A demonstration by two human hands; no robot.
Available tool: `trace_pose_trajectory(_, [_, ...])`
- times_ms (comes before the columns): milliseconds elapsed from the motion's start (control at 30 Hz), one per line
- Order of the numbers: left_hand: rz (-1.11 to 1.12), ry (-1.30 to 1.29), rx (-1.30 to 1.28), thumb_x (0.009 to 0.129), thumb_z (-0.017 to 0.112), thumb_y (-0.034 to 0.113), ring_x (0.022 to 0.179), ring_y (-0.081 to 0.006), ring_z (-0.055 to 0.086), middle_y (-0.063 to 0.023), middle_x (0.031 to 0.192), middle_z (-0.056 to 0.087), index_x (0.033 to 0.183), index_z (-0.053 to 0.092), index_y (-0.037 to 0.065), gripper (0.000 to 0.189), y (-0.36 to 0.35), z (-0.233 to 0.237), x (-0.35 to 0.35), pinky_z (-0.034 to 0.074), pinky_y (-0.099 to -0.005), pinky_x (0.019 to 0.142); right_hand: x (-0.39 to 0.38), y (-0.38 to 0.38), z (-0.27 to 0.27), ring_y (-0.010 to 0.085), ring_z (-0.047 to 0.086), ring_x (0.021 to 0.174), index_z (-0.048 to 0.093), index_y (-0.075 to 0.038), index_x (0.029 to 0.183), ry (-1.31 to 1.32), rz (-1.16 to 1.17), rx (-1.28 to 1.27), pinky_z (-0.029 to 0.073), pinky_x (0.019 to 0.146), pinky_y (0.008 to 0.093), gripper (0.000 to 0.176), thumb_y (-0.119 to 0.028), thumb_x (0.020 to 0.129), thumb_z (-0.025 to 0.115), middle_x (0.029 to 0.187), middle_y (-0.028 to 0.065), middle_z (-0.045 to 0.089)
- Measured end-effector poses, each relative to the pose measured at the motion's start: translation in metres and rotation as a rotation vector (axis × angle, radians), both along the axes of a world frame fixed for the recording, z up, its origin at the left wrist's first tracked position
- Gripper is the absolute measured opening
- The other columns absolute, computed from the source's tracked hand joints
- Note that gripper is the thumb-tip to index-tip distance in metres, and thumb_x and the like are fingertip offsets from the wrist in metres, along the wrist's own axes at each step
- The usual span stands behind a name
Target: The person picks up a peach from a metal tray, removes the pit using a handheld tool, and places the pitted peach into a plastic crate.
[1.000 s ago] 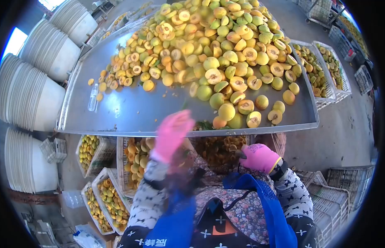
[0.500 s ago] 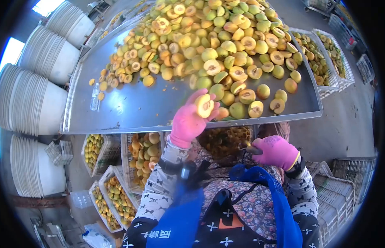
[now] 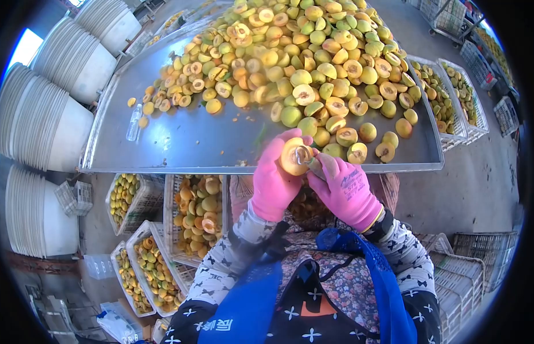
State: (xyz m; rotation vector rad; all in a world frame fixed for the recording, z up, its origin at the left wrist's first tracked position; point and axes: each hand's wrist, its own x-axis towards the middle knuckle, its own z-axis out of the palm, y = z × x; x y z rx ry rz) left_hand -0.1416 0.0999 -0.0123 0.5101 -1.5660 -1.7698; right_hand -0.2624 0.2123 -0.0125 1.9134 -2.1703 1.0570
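Seen from above, a person in pink gloves works at the near edge of a metal worktop with a raised rim. The left hand is curled around a peach half, fingers behind it and the cut face turned toward the right hand. The right hand is closed around the handle of a small tool, whose curved metal loop meets the middle of the cut face. The two hands are close together, and the peach half is held up between them, just at the worktop's near rim. Beyond them, a large heap of peaches, many cut open, spreads over the worktop's far and right parts. A clear plastic bottle lies near its left end. Below the near edge, a white crate holds more fruit; another filled crate sits to the right of the worktop. Stacked white tubs line the left side, and crates with slatted sides stand at lower right.
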Motion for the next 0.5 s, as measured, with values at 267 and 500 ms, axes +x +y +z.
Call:
trace_pose_trajectory(267, [0.006, 0.251, 0.604, 0.095, 0.061, 0.014, 0.099, -0.0254, 0.061, -0.0149, 0.110, 0.061, 0.119, 0.053, 0.004, 0.027, 0.011, 0.007, -0.002, 0.052, -0.0399, 0.089, 0.004, 0.002, -0.010, 0.0277, 0.063, 0.076, 0.053, -0.006, 0.110, 0.165, -0.028, 0.123, 0.047, 0.065, 0.0411, 0.035, -0.022, 0.083, 0.069, 0.086, 0.0086, 0.060])
trace_pose_trajectory(500, [0.047, 0.169, 0.469, 0.095, 0.062, 0.016, 0.085, -0.0236, 0.064, -0.0137, 0.098, 0.064, 0.114, 0.057, 0.002, 0.024, 0.011, 0.013, -0.004, 0.055, -0.0347, 0.077, 0.008, 0.007, -0.011, 0.0390, 0.062, 0.075, 0.051, -0.001, 0.106, -0.320, 0.233, 0.132, 0.048, 0.064, 0.0492, 0.031, -0.014, 0.082, 0.066, 0.085, 0.0157, 0.059])
